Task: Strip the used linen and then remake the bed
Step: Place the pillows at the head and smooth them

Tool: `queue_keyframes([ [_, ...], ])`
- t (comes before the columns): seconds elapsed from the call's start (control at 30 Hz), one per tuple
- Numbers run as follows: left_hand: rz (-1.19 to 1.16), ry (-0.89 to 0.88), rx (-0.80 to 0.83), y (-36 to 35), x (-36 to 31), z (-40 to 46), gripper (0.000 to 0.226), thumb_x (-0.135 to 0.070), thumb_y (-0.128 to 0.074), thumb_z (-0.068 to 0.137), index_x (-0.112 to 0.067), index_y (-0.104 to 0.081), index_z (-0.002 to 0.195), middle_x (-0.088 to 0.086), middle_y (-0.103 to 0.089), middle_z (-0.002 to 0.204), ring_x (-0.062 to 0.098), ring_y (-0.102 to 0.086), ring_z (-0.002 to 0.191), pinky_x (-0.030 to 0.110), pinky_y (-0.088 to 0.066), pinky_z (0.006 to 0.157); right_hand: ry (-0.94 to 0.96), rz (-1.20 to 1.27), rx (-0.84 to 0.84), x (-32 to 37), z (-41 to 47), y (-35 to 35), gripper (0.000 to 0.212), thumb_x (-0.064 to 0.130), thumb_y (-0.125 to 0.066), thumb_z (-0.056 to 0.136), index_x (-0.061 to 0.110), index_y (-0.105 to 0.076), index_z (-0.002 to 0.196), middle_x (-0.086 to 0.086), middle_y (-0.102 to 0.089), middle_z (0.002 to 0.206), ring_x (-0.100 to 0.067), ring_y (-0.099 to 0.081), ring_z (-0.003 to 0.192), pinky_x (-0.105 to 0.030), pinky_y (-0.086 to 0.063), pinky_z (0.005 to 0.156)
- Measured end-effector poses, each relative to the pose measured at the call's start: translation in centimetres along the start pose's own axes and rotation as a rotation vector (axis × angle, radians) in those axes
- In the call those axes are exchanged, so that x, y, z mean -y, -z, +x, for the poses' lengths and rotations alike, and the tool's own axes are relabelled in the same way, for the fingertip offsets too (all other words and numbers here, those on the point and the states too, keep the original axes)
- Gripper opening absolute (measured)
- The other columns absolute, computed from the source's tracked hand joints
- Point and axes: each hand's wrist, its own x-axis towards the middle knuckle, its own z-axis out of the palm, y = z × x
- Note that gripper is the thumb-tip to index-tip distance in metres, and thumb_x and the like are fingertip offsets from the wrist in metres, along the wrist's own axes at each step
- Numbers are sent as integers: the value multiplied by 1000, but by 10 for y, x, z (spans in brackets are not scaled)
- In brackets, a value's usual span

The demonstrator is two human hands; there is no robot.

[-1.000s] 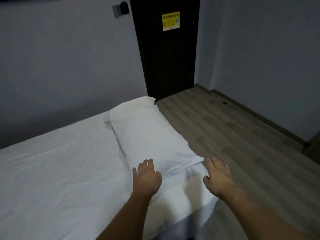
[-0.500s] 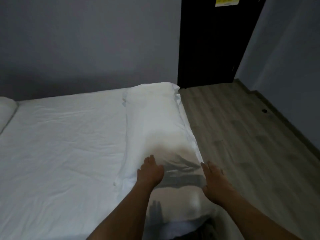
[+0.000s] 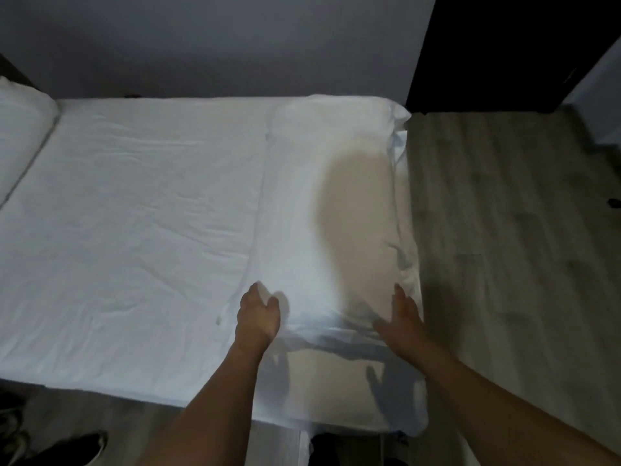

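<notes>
A white pillow (image 3: pixel 336 203) lies lengthways along the right end of the bed, on the wrinkled white sheet (image 3: pixel 141 230). My left hand (image 3: pixel 258 314) grips the pillow's near left corner, its fingertips tucked into the fabric. At the near right side of the pillow, my right hand (image 3: pixel 401 316) rests with straight fingers and the thumb spread. Both forearms reach in from the bottom of the view. A second white pillow (image 3: pixel 20 129) sits at the bed's far left end, partly cut off.
Grey wall (image 3: pixel 218 42) runs behind the bed. A dark door (image 3: pixel 504 45) stands at the back right. Wood floor (image 3: pixel 504 264) lies to the right, with a small black object (image 3: pixel 613 203) on it. Dark shoes (image 3: pixel 84 445) sit on the floor at lower left.
The view has swung left and down over the bed. Both hands moved onto the pillow's near end, and my left fingers curled onto its corner.
</notes>
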Motion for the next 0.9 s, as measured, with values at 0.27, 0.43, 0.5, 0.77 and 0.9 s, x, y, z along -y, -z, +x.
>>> queue_keyframes([
  [0.27,187,-9,-22,-56,26,45,81,-45,-44,96,-18,4,155,20,-5,161,40,-16,145,51,-20,117,-245,392,-142,0,67,-36,132,81,-65,47,32,0,151,-16,-37,150,-35,-42,133,-53,-33,110],
  [0.43,621,-515,-22,-58,45,3,109,-58,-58,74,-21,4,156,21,2,162,42,-4,148,58,-20,116,-265,423,-259,20,48,-7,62,45,-67,85,3,-49,126,-21,-59,124,-37,-58,112,-40,-48,93],
  [0.5,644,-578,-26,-57,41,-6,113,-64,-58,69,-19,-1,157,20,-2,162,39,-5,149,60,-20,115,-184,355,-300,34,38,10,38,30,-58,93,-2,-58,113,-24,-62,115,-38,-59,107,-37,-45,87],
  [0.77,690,-487,-196,-33,9,28,112,-47,-71,74,-14,-4,156,21,-7,161,41,-10,148,59,-7,117,-62,275,-276,80,22,48,31,21,-48,97,4,-57,72,-10,-57,78,-27,-53,80,-29,-34,68],
  [0.9,702,-584,-80,-15,3,51,105,-21,-77,68,-12,-18,154,18,-27,157,39,-30,143,52,-27,115,-49,215,-311,71,22,48,30,24,-47,94,8,-57,70,-15,-66,83,-36,-62,86,-34,-46,72],
])
